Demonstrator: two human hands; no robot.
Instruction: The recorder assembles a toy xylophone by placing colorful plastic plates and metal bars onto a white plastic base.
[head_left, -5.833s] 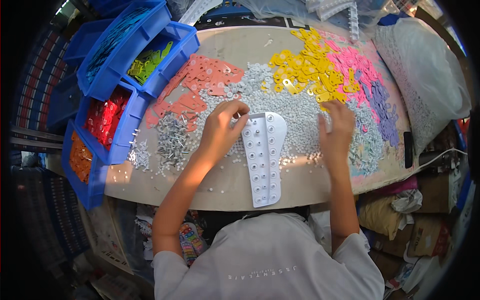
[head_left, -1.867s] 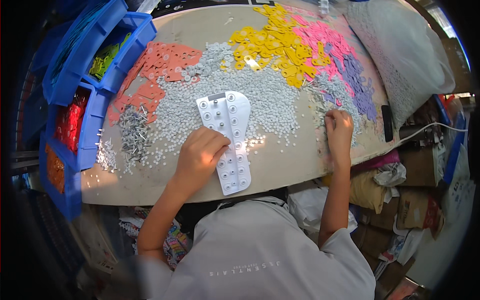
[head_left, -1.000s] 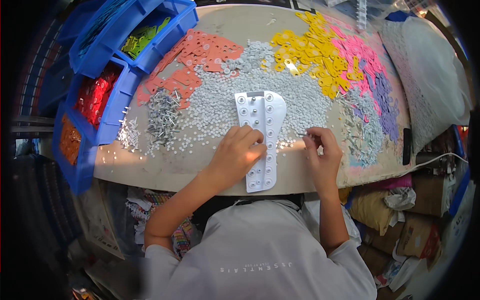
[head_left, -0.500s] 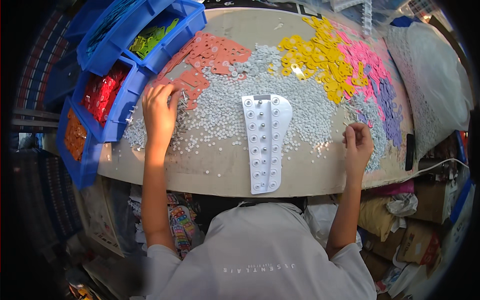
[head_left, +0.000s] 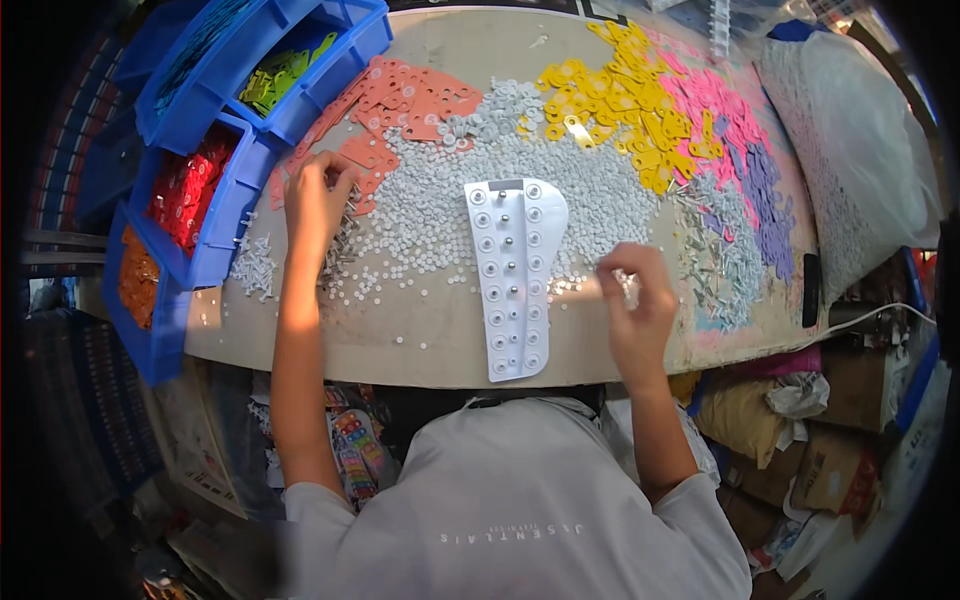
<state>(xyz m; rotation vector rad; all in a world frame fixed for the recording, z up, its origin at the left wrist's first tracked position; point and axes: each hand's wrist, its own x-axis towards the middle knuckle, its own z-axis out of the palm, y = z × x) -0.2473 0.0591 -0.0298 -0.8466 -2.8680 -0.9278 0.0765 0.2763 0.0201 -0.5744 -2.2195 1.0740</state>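
A white plastic jig (head_left: 512, 330) lies lengthwise in front of me on the table. Round cup-like seats run along both its sides, and a middle groove carries a row of small metal studs. My left hand (head_left: 318, 205), fingers curled together, rests at the edge of a heap of small metal pins (head_left: 345, 245); whatever its fingertips hold is hidden. To the right of the jig, above the table, my right hand (head_left: 642, 310) is pinched and slightly blurred. What lies between those fingers is too small to make out. Small white round caps (head_left: 430, 210) spread behind and around the jig.
Flat pieces lie in coral (head_left: 415, 95), yellow (head_left: 615, 95), pink (head_left: 715, 105) and purple (head_left: 768, 220) heaps. White pins (head_left: 722, 270) sit at right, more (head_left: 255, 268) at left. Blue bins (head_left: 215, 255) line the left; a translucent sack (head_left: 850, 150) and a dark flat object (head_left: 810, 290) stand right.
My right hand has moved left from the white pins toward the jig. My left hand stays by the metal pins, its fingers curled further. The whole view has shifted slightly.
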